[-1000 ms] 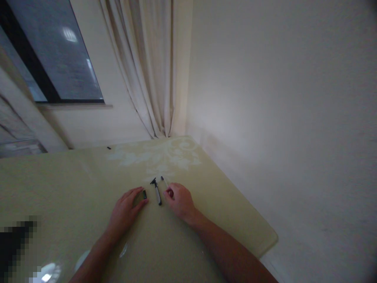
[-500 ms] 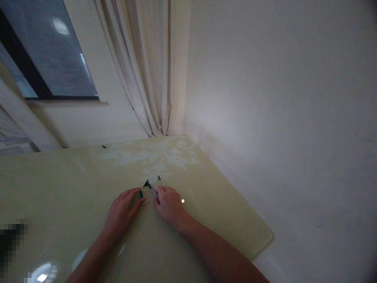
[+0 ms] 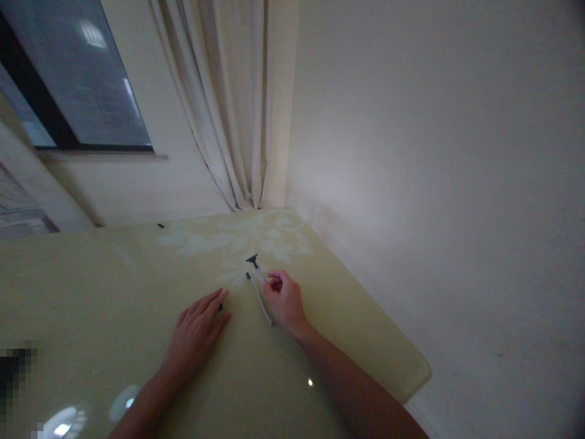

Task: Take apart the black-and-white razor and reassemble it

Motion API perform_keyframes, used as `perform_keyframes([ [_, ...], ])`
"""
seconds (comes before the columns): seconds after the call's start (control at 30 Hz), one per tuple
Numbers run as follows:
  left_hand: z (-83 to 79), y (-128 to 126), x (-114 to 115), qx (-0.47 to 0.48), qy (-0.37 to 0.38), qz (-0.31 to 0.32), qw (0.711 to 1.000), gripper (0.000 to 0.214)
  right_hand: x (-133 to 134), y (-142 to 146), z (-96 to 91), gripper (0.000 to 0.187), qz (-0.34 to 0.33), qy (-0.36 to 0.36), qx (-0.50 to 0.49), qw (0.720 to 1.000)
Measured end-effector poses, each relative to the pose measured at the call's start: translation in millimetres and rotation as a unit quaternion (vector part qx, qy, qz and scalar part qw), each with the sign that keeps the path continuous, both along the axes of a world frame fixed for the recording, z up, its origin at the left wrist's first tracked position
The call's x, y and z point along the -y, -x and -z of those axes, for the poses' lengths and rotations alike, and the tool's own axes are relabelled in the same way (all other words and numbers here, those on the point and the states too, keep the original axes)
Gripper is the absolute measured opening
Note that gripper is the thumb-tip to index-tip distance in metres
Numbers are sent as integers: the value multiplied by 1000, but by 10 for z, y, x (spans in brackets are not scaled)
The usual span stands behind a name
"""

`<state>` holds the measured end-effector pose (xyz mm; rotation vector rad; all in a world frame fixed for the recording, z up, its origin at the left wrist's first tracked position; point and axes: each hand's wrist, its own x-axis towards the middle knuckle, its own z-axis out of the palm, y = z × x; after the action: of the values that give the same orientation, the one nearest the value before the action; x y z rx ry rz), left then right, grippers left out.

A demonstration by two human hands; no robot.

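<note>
My right hand (image 3: 287, 302) pinches a razor (image 3: 259, 272) by its pale handle. The razor's black head points away toward the back of the table, raised a little or resting there; I cannot tell which. Just left of this hand lies a slim, pale, slightly curved stick with a dark end (image 3: 261, 300), perhaps a toothbrush. My left hand (image 3: 196, 326) rests low over the tabletop, its fingers and thumb curled around a small dark piece (image 3: 220, 307). Fingers cover most of that piece, so its kind does not show.
The glossy pale-green table (image 3: 365, 347) has a leaf pattern at its back corner. A small black piece (image 3: 161, 226) lies near the far edge. A curtain (image 3: 233, 122) hangs behind, a wall (image 3: 434, 183) runs along the right, and a window (image 3: 91, 79) is at upper left.
My right hand has moved right and slightly away with the razor, which now lies beyond the pale stick. More of the stick shows. My left hand has shifted slightly right.
</note>
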<state>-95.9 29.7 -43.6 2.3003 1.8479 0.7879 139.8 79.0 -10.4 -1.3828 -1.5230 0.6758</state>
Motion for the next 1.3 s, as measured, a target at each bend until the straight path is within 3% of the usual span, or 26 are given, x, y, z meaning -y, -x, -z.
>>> perform_keyframes([
  [0.2,8,132,-104,75,3,24,997,41,82,257,83,19,-62,9,-64,996],
  [0.4,-76,506,-126,104,23,32,994,38,191,411,110,17,-118,7,-105,987],
  [0.57,-60,699,-125,94,10,17,995,37,167,310,78,19,-94,4,-114,989],
  [0.7,-84,310,-29,32,-32,9,999,39,115,200,56,19,-72,6,-129,989],
  [0.83,-122,-319,156,-7,-13,158,987,46,72,165,70,32,-73,25,-193,978],
  [0.9,-142,-466,226,-4,2,203,979,42,67,169,92,41,-90,56,-240,965],
  [0.97,-165,-449,259,15,16,214,977,35,79,174,108,46,-116,99,-272,950],
  [1.07,-209,-272,247,59,44,200,977,30,123,165,85,43,-155,120,-272,942],
  [1.2,-313,-127,200,207,55,90,973,39,221,116,-49,27,-187,15,-192,963],
  [1.3,-411,-118,185,378,49,-10,924,58,298,79,-156,19,-209,-69,-98,970],
])
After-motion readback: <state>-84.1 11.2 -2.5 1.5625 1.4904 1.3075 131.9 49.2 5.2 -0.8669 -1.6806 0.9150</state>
